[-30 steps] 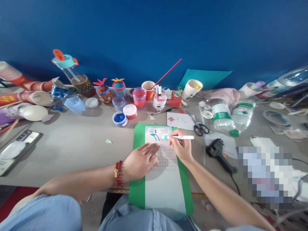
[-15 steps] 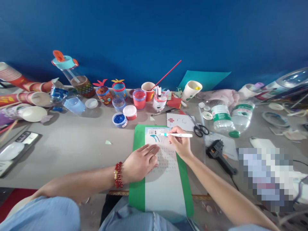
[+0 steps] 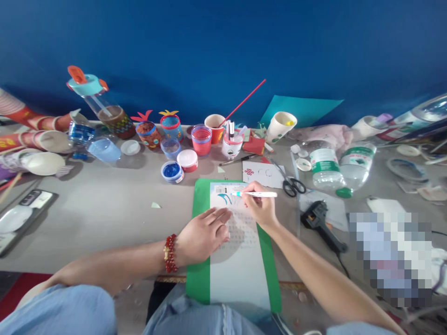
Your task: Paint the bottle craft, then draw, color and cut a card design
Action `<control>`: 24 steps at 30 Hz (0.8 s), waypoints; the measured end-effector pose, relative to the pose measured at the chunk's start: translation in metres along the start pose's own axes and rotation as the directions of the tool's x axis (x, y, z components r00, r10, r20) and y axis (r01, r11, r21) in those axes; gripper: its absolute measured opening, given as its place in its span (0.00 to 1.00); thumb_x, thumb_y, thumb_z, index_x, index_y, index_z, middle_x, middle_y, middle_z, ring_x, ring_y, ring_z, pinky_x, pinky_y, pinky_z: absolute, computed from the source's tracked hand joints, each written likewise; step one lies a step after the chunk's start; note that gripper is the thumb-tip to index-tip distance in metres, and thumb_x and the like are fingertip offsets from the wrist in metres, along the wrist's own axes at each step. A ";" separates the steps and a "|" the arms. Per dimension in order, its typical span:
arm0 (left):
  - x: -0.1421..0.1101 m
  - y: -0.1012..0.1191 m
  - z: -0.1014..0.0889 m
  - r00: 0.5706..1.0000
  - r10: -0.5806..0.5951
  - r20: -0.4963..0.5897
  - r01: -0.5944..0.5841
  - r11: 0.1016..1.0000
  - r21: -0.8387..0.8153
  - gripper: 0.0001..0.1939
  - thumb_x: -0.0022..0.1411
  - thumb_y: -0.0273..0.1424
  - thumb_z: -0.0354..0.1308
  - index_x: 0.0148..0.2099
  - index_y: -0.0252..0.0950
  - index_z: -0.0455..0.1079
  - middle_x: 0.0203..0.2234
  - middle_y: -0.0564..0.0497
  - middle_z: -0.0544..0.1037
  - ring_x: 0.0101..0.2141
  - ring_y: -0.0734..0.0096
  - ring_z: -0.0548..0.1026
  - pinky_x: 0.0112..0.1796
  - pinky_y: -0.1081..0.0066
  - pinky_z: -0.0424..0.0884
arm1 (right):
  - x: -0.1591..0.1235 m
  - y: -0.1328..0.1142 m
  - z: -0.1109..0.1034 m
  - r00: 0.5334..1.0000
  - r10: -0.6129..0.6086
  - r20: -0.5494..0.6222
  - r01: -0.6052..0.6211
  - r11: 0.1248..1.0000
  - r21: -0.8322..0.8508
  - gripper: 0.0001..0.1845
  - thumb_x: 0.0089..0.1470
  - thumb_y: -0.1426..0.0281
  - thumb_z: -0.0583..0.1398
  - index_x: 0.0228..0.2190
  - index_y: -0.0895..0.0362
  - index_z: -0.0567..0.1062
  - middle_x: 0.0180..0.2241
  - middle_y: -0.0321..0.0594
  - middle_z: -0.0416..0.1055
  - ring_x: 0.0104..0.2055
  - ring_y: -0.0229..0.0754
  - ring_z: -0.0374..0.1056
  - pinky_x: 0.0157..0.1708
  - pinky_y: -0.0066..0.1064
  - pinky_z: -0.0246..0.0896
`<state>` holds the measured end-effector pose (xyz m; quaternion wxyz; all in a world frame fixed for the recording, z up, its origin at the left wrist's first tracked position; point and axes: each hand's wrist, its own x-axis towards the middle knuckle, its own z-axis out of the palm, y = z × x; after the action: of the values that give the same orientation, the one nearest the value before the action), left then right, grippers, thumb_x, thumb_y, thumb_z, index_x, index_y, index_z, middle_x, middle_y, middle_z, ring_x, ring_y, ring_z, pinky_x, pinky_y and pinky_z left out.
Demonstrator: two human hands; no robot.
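A white marker (image 3: pixel 265 194) with a light-blue band near its tip is gripped in my right hand (image 3: pixel 260 209), its tip at the upper part of a white printed sheet (image 3: pixel 239 279). Blue curved strokes (image 3: pixel 225 199) show on the sheet just left of the tip, with faint lines beside them. My left hand (image 3: pixel 202 236), a red bead bracelet (image 3: pixel 170 253) at its wrist, lies flat with fingers stretched over the sheet's left side. Beneath the sheet is a green sheet (image 3: pixel 199 260), overhanging the table's front edge.
Behind the sheets stand an open blue paint jar (image 3: pixel 172 171), a red paint cup (image 3: pixel 201 139) and a pen cup (image 3: pixel 232 145). To the right lie scissors (image 3: pixel 294 187), a glue gun (image 3: pixel 324 225) and plastic bottles (image 3: pixel 326 165). A digital scale (image 3: pixel 26 218) sits far left.
The marker and my right hand have shifted very slightly left over the sheet. My left hand stays in place. The camera view has tilted a little.
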<state>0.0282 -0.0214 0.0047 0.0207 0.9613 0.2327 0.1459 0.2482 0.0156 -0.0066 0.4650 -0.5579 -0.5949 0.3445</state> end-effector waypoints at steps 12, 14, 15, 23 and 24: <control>0.000 0.000 0.001 1.000 0.000 0.002 0.000 1.000 0.007 0.13 0.70 0.34 0.51 0.46 0.29 0.71 0.59 0.38 0.70 0.60 0.54 0.66 0.60 0.56 0.64 | 0.001 0.000 0.001 1.000 -0.004 0.017 0.004 1.000 -0.008 0.05 0.53 0.71 0.57 0.26 0.55 0.69 0.20 0.31 0.65 0.19 0.32 0.58 0.18 0.24 0.51; 0.000 0.000 0.001 1.000 -0.003 0.002 0.003 1.000 0.005 0.13 0.70 0.34 0.51 0.46 0.29 0.71 0.59 0.38 0.70 0.60 0.55 0.67 0.60 0.56 0.64 | 0.001 0.000 0.001 1.000 -0.003 0.022 0.004 1.000 -0.014 0.05 0.53 0.71 0.57 0.26 0.55 0.69 0.20 0.31 0.65 0.19 0.33 0.58 0.19 0.24 0.51; 0.000 0.000 0.001 1.000 0.000 0.000 0.000 1.000 0.008 0.13 0.70 0.34 0.52 0.46 0.29 0.71 0.59 0.37 0.70 0.60 0.55 0.67 0.60 0.56 0.64 | 0.001 0.000 0.001 1.000 -0.005 0.023 0.005 1.000 -0.019 0.05 0.53 0.72 0.57 0.26 0.55 0.69 0.20 0.31 0.66 0.19 0.33 0.58 0.19 0.24 0.52; 0.002 0.000 -0.001 1.000 0.014 -0.013 -0.014 1.000 0.027 0.13 0.71 0.34 0.51 0.44 0.29 0.71 0.58 0.38 0.71 0.59 0.54 0.68 0.59 0.57 0.64 | 0.000 -0.002 0.000 1.000 0.002 0.001 -0.002 1.000 -0.013 0.05 0.52 0.73 0.57 0.24 0.55 0.68 0.18 0.30 0.64 0.18 0.32 0.55 0.18 0.24 0.49; 0.001 0.000 -0.001 1.000 0.012 -0.014 -0.012 1.000 0.024 0.13 0.70 0.34 0.51 0.44 0.29 0.71 0.58 0.38 0.71 0.59 0.54 0.68 0.60 0.57 0.64 | 0.000 -0.002 0.000 1.000 0.002 -0.008 -0.003 1.000 -0.010 0.05 0.52 0.73 0.57 0.24 0.55 0.68 0.18 0.30 0.63 0.18 0.32 0.55 0.18 0.24 0.48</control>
<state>0.0290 -0.0205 0.0061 0.0069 0.9619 0.2286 0.1501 0.2474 0.0149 -0.0050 0.4640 -0.5624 -0.5941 0.3398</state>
